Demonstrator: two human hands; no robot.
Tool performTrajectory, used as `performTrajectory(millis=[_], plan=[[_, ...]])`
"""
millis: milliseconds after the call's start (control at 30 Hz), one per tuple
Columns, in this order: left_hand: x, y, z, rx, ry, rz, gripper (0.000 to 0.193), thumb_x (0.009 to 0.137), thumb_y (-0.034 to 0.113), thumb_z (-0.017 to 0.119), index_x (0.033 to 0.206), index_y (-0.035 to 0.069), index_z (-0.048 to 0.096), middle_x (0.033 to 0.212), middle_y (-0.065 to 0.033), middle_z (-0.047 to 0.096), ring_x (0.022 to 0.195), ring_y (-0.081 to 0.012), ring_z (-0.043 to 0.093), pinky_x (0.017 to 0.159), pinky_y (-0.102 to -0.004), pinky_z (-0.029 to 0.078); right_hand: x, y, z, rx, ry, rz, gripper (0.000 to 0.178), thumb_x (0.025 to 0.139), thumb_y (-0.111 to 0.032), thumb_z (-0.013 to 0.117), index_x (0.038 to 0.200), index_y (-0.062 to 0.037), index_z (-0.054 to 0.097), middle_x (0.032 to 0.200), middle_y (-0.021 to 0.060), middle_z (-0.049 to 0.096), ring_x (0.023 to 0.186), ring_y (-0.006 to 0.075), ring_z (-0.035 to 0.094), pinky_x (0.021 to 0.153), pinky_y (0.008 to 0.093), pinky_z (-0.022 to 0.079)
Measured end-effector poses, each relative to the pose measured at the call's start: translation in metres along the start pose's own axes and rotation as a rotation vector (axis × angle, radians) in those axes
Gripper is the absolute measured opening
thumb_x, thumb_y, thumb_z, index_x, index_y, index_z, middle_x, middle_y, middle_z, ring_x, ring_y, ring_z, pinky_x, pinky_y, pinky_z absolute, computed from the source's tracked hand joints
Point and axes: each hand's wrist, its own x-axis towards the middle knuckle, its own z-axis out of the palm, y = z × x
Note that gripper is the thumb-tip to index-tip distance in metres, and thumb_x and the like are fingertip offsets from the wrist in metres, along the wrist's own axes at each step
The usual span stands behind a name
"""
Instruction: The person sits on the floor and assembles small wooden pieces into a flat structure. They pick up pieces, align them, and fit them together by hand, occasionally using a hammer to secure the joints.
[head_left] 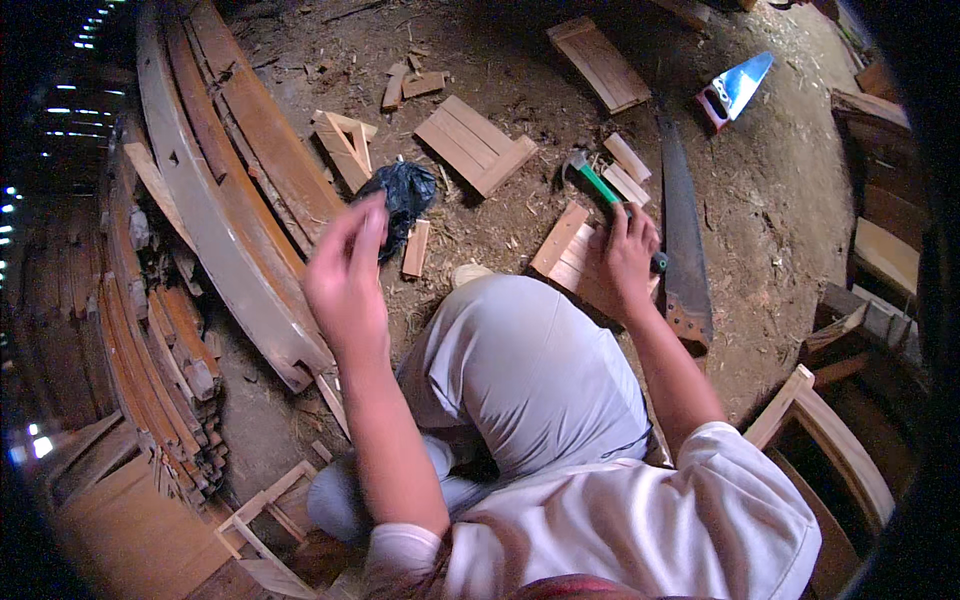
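Note:
My right hand (628,248) is closed round the handle of a claw hammer (597,184), whose green shaft and metal head point away from me. The dark butt of its handle shows beside my wrist. Under this hand lies a small wooden panel (562,243) with a crosspiece at its end, partly covered by the hand and forearm. My left hand (348,275) is raised in front of a black plastic bag (408,192). Its fingers are drawn together and a little blurred; whatever may be between them cannot be made out.
A long handsaw blade (682,210) lies right of the hammer, with another handsaw (738,88) farther off. Wooden panels (470,140) and offcuts (418,248) are scattered over the dirt floor. Long beams (215,200) and stacked boards (165,385) line the left; wooden frames (845,445) stand right.

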Motion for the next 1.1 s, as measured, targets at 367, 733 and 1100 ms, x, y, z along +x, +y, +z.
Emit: performTrajectory(millis=[367,733,1100], plan=[[0.104,-0.126,0.079,0.021,-0.389,-0.082,0.02,0.099,0.014,0.072,0.114,0.004,0.078,0.108,-0.0013,0.077,0.09,-0.0065,0.065,0.081,-0.0237,0.05,0.008,-0.014,-0.013,0.093,0.005,0.036,0.053,0.1,-0.034,0.062,0.144,-0.0075,0.049,0.146,0.0146,0.047,0.136,0.0358,0.042,0.114,0.0498,0.028],[0.107,-0.172,0.09,0.291,-0.621,0.065,0.016,0.102,0.012,0.065,0.106,0.0,0.075,0.105,-0.007,0.077,0.096,-0.0136,0.068,0.089,-0.0292,0.052,0.126,-0.041,-0.013,0.599,0.158,-0.163,0.042,0.087,-0.014,0.081,0.123,-0.002,0.064,0.113,0.017,0.069,0.105,0.0356,0.068,0.096,0.0445,0.052],[0.115,-0.18,0.116,0.451,-0.308,0.25,0.029,0.108,0.029,0.052,0.112,0.002,0.061,0.093,-0.0193,0.068,0.087,-0.0316,0.066,0.083,-0.0441,0.052,0.272,-0.104,0.082,0.895,-0.351,-0.216,0.021,0.091,-0.018,0.075,0.1,0.0004,0.071,0.091,0.0101,0.075,0.085,0.0168,0.067,0.074,0.0362,0.054]])
